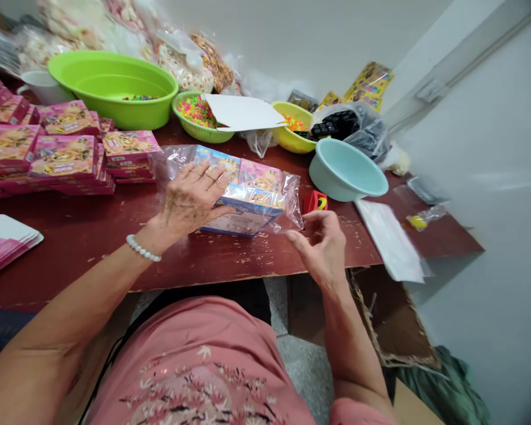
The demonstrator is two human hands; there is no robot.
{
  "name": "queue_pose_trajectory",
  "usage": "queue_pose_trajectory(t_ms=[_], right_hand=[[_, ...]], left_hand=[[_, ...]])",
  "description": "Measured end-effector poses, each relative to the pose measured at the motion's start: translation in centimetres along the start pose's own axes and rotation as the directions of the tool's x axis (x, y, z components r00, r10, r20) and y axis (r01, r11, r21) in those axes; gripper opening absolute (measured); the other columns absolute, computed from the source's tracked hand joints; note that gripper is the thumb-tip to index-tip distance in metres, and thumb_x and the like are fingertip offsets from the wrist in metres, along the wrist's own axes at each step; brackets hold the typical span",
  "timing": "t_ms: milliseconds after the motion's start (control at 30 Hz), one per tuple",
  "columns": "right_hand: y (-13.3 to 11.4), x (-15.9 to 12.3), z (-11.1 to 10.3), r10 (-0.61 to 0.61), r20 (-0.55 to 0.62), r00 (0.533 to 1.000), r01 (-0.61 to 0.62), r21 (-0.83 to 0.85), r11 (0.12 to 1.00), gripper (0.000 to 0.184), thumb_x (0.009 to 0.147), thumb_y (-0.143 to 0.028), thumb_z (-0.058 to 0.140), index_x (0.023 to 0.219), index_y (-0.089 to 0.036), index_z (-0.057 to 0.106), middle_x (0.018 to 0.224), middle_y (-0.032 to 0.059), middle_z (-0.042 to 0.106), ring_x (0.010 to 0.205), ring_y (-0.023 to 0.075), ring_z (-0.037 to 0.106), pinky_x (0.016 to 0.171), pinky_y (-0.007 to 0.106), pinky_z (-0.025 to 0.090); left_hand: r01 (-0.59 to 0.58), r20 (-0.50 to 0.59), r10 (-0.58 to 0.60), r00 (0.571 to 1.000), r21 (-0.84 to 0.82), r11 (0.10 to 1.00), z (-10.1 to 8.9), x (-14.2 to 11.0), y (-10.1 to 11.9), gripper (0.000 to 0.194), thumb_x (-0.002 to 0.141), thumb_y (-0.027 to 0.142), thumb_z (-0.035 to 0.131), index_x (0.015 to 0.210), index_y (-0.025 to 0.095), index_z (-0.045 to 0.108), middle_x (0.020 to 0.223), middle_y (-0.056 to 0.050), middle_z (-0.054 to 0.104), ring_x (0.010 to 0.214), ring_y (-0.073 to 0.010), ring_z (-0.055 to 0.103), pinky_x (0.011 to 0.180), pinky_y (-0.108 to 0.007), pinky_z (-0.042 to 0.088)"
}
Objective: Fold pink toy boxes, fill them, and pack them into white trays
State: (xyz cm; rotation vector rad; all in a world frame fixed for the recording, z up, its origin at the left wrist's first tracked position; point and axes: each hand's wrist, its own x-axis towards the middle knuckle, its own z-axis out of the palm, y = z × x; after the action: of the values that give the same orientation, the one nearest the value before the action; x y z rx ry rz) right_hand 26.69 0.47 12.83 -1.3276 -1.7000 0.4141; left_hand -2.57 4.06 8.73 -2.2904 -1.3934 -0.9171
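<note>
A clear plastic bag (293, 192) lies on the table around a display box (243, 224) with a blue edge, which holds small pink and blue printed boxes (262, 176). My left hand (194, 192) rests flat over the box's left side, fingers stretched out and thumb along the front. At the bag's loose right end is my right hand (321, 239); its fingers are bent, with thumb and forefinger apart. Whether its fingertips touch the film I cannot tell. Just behind that hand sits a small red tape dispenser (315, 202), partly hidden.
Stacked pink boxes (64, 156) fill the left, with flat pink cartons (4, 245) before them. Behind stand a large green basin (115, 88), a small green basket (203, 118) and a yellow bowl (292, 133). A pale blue basin (347, 171) and plastic bags (392, 239) are at right.
</note>
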Motion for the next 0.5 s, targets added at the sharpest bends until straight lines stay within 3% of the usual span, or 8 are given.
queue_pose_trajectory(t_ms=[100,200,333,400,500], right_hand=[[0.3,1.3,1.2,0.107,0.111,0.988,-0.108,0.005,0.994,0.05,0.069,-0.062,0.087,0.084,-0.022,0.061,0.077,-0.0017,0.059,0.067,0.0143,0.049,0.062,0.029,0.041],[1.4,0.9,2.5,0.154,0.176,0.972,-0.195,0.252,0.948,0.044,0.079,-0.059,0.082,0.074,-0.021,0.061,0.069,-0.0036,0.054,0.063,0.0119,0.045,0.062,0.028,0.039],[4.8,-0.9,3.7,0.236,0.199,0.951,-0.307,0.542,0.782,0.043,0.076,-0.053,0.088,0.068,-0.021,0.06,0.065,-0.0043,0.053,0.061,0.0109,0.045,0.061,0.026,0.037],[6.8,-1.6,4.2,0.282,0.228,0.932,-0.362,0.6,0.713,0.046,0.071,-0.055,0.09,0.066,-0.021,0.058,0.066,-0.0037,0.054,0.06,0.0112,0.047,0.058,0.026,0.037],[9.4,-1.4,4.9,0.289,0.227,0.93,-0.367,0.629,0.686,0.049,0.067,-0.057,0.091,0.064,-0.022,0.059,0.071,-0.003,0.057,0.063,0.0116,0.05,0.061,0.026,0.042]], left_hand=[[0.006,-0.015,-0.007,1.0,-0.023,1.0,0.2,-0.1,-0.1,0.065,0.091,0.051,0.075,0.145,0.018,0.062,0.148,-0.02,0.063,0.143,-0.0419,0.055,0.119,-0.061,0.042],[0.019,-0.024,-0.02,1.0,-0.051,0.999,0.6,-0.1,-0.3,0.068,0.091,0.06,0.072,0.144,0.019,0.063,0.148,-0.019,0.062,0.143,-0.0424,0.054,0.12,-0.062,0.04],[0.03,-0.028,-0.033,0.999,-0.078,0.996,0.9,-0.2,-0.6,0.071,0.09,0.065,0.069,0.144,0.02,0.063,0.148,-0.018,0.063,0.144,-0.0418,0.053,0.122,-0.061,0.038],[0.029,-0.017,-0.03,0.999,-0.085,0.996,0.9,-0.2,-0.6,0.07,0.09,0.063,0.07,0.145,0.021,0.062,0.15,-0.017,0.062,0.145,-0.0416,0.052,0.122,-0.061,0.037],[0.024,0.007,-0.024,1.0,-0.078,0.997,0.6,-0.2,-0.6,0.07,0.088,0.056,0.076,0.147,0.021,0.061,0.152,-0.017,0.06,0.146,-0.0421,0.05,0.122,-0.062,0.036]])
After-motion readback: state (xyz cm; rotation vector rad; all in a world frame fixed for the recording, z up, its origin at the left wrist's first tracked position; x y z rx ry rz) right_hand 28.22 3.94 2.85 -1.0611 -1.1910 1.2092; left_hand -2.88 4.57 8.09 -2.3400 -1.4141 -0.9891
